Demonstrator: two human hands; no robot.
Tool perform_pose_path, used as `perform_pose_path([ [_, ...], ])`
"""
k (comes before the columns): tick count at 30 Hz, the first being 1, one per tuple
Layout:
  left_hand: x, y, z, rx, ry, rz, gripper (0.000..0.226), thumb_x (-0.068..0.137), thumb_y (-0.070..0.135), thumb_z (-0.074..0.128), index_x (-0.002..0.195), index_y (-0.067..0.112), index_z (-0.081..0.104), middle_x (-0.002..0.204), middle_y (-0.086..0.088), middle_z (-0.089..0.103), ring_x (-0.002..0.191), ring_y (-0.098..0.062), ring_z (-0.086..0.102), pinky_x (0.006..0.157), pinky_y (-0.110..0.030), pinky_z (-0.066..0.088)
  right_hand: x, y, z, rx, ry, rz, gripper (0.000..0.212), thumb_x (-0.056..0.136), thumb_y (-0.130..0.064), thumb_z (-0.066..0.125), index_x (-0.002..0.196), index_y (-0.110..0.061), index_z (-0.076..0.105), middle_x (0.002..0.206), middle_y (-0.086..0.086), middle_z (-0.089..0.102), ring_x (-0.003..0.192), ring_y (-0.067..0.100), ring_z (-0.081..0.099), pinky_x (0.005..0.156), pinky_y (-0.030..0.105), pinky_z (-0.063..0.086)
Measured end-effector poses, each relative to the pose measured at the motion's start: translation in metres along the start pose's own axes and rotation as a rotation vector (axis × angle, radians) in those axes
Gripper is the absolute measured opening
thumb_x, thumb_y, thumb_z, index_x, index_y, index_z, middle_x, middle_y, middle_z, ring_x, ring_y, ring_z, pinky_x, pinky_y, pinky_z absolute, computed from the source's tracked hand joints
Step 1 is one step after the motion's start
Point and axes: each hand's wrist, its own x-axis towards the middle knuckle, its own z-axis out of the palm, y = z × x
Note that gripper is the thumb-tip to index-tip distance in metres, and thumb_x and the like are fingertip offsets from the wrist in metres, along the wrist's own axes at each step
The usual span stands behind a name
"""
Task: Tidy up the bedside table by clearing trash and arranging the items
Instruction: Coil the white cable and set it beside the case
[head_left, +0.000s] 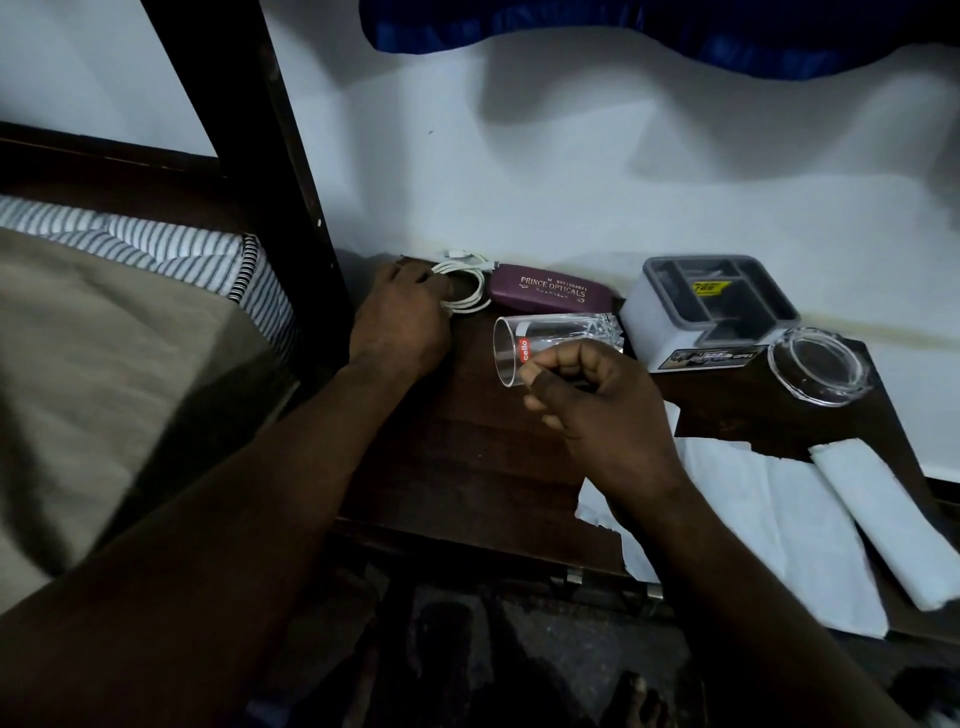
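Note:
My left hand holds a coiled white cable at the back left corner of the dark wooden bedside table. A purple spectacle case lies right beside the coil, against the wall. My right hand grips a clear drinking glass with a red label, tipped on its side with its mouth towards the left. A grey-lidded white box stands further right. A clear glass ashtray sits beside it. White paper sheets and a folded white paper lie on the table's right part.
A bed with a striped mattress and a beige cover is at the left, with a dark wooden bedpost next to the table. A white wall stands behind. Dark floor lies below the table's front edge.

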Motion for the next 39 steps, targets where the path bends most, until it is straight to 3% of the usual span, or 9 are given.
perform_pose_path([
  [9,-0.002,0.008,-0.005,0.099,-0.044,-0.026,0.026,0.09,0.034,0.064,0.111,0.021,0.073,0.122,-0.006,0.067,0.125,-0.037,0.046,0.095,-0.047,0.048,-0.001,0.0,-0.002,0.005,-0.003,0.005,0.007,0.091,-0.023,0.079,0.087,-0.027,0.076,0.083,-0.005,0.079,0.081,0.015,0.078,0.091,0.053,0.061],
  [13,-0.003,0.013,-0.009,0.182,-0.046,-0.025,0.025,0.094,0.034,0.059,0.113,0.022,0.07,0.122,-0.005,0.065,0.125,-0.035,0.042,0.093,-0.046,0.039,-0.001,0.001,-0.002,0.01,-0.006,0.005,0.007,0.091,-0.022,0.079,0.087,-0.027,0.076,0.082,-0.004,0.078,0.082,0.017,0.077,0.091,0.052,0.062],
  [19,-0.005,0.024,-0.01,0.342,-0.161,-0.071,0.035,0.1,0.012,0.036,0.129,0.005,0.054,0.138,-0.021,0.053,0.135,-0.041,0.031,0.102,-0.054,0.03,-0.001,0.0,-0.004,0.019,-0.004,0.004,0.007,0.092,-0.021,0.078,0.088,-0.026,0.076,0.083,-0.004,0.079,0.081,0.015,0.077,0.09,0.047,0.063],
  [23,-0.009,0.031,-0.013,0.349,-0.203,-0.108,0.04,0.096,0.005,0.031,0.13,0.006,0.051,0.138,-0.022,0.056,0.136,-0.042,0.031,0.104,-0.055,0.027,-0.001,-0.001,-0.004,0.018,0.003,-0.001,0.009,0.092,-0.02,0.078,0.086,-0.026,0.076,0.082,-0.005,0.079,0.081,0.016,0.077,0.089,0.046,0.063],
  [29,-0.019,0.033,-0.026,0.275,-0.172,-0.142,0.037,0.096,0.01,0.041,0.131,0.007,0.048,0.133,-0.019,0.059,0.127,-0.039,0.038,0.096,-0.052,0.03,-0.002,-0.002,-0.005,-0.006,0.02,-0.029,0.011,0.091,-0.02,0.078,0.084,-0.028,0.075,0.081,-0.01,0.078,0.08,0.011,0.076,0.087,0.044,0.063],
  [34,-0.023,0.042,-0.062,0.009,0.026,-0.223,0.026,0.096,0.015,0.049,0.122,0.009,0.051,0.12,-0.015,0.064,0.124,-0.038,0.043,0.09,-0.049,0.035,-0.002,-0.007,-0.005,-0.1,0.102,-0.15,0.011,0.089,-0.024,0.082,0.097,-0.025,0.076,0.088,-0.015,0.076,0.083,-0.004,0.071,0.079,0.017,0.054],
  [37,-0.034,0.053,-0.08,-0.127,0.108,-0.226,0.021,0.097,0.01,0.048,0.117,0.011,0.053,0.104,-0.007,0.059,0.116,-0.035,0.046,0.08,-0.041,0.033,-0.005,-0.011,-0.004,-0.129,0.139,-0.227,0.027,0.087,-0.025,0.083,0.111,-0.027,0.072,0.101,-0.018,0.076,0.091,-0.005,0.071,0.085,0.02,0.057],
  [39,-0.042,0.057,-0.089,-0.215,0.145,-0.186,0.016,0.097,0.007,0.048,0.111,0.01,0.056,0.095,-0.003,0.053,0.109,-0.034,0.051,0.079,-0.042,0.039,-0.007,-0.011,-0.004,-0.185,0.188,-0.299,0.046,0.087,-0.032,0.083,0.129,-0.034,0.064,0.121,-0.015,0.072,0.106,0.0,0.069,0.094,0.027,0.057],
])
